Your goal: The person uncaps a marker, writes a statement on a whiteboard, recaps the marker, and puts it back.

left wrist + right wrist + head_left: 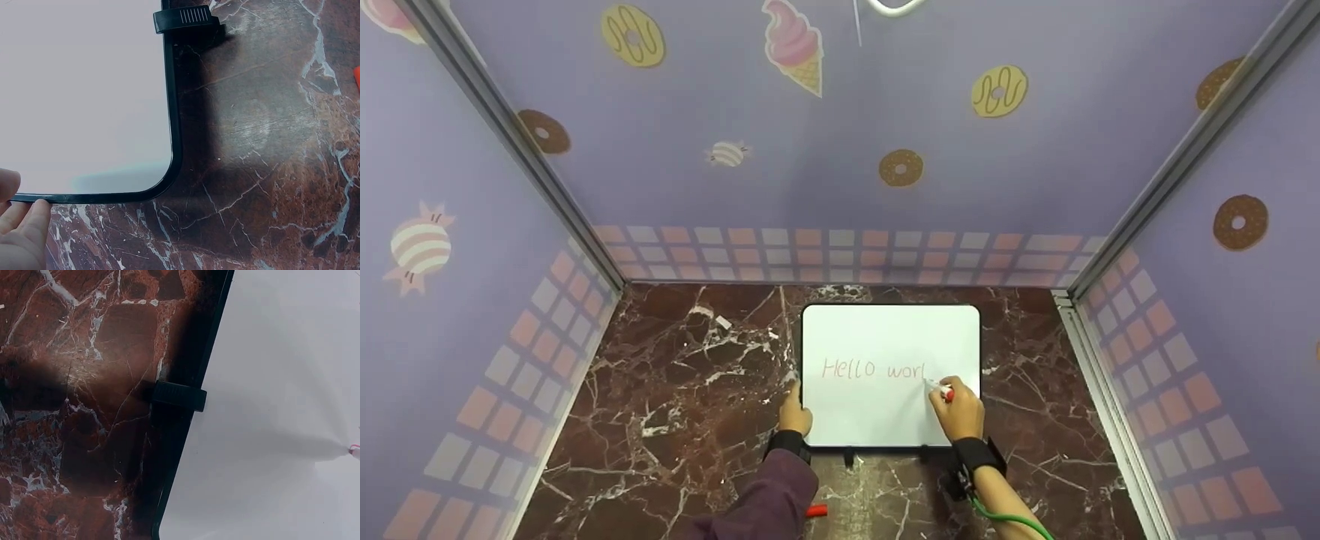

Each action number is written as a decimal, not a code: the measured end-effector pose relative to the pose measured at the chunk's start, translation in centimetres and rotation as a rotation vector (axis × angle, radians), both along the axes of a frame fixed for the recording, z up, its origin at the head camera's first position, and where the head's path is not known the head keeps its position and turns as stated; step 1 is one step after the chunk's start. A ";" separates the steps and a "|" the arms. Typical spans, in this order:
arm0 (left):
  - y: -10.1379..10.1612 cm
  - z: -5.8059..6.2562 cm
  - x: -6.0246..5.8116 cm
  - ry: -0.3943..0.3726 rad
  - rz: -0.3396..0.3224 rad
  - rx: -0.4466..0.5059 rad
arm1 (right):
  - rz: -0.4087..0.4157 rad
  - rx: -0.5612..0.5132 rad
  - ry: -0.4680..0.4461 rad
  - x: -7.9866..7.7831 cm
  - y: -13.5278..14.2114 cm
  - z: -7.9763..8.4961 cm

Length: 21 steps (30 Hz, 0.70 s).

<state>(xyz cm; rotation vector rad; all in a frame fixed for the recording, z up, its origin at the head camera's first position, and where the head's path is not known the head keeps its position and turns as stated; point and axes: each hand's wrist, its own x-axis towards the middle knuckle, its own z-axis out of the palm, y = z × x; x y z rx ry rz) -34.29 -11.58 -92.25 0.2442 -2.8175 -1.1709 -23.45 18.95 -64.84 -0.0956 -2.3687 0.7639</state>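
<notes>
A whiteboard (pixel 892 337) with a black frame lies on the marble-patterned table, "Hello worl" written across it in thin red letters. My left hand (pixel 794 414) pinches its left edge; in the left wrist view the thumb (pixel 8 184) is over the white surface and the other fingers are at the outer side of the frame. Toward the board's right side, my right hand (pixel 962 411) grips a white-and-red marker (pixel 947 391), its tip by the last letter. Only the marker's tip (pixel 352 451) shows in the right wrist view, beside a short red stroke.
Two black clips, one of them (pixel 188 20) ribbed, sit on the board's near edge. A small red cylindrical piece (pixel 817 511) lies on the table by the left sleeve. Purple patterned walls (pixel 840 202) enclose the back and sides. A green cable (pixel 1009 516) runs along the right forearm.
</notes>
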 end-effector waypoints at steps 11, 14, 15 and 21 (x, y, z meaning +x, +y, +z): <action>0.3 6.5 3.0 0.052 -0.038 0.035 | -0.031 -0.015 0.009 0.1 0.8 0.0; 0.1 6.4 2.8 0.016 -0.059 0.050 | -0.035 -0.020 0.003 0.1 0.8 -0.1; 0.2 6.2 2.7 0.013 -0.055 0.046 | -0.034 -0.022 0.001 0.0 0.8 -0.1; 0.5 6.5 2.6 -0.010 -0.039 0.033 | -0.008 -0.013 -0.017 0.0 0.9 -0.1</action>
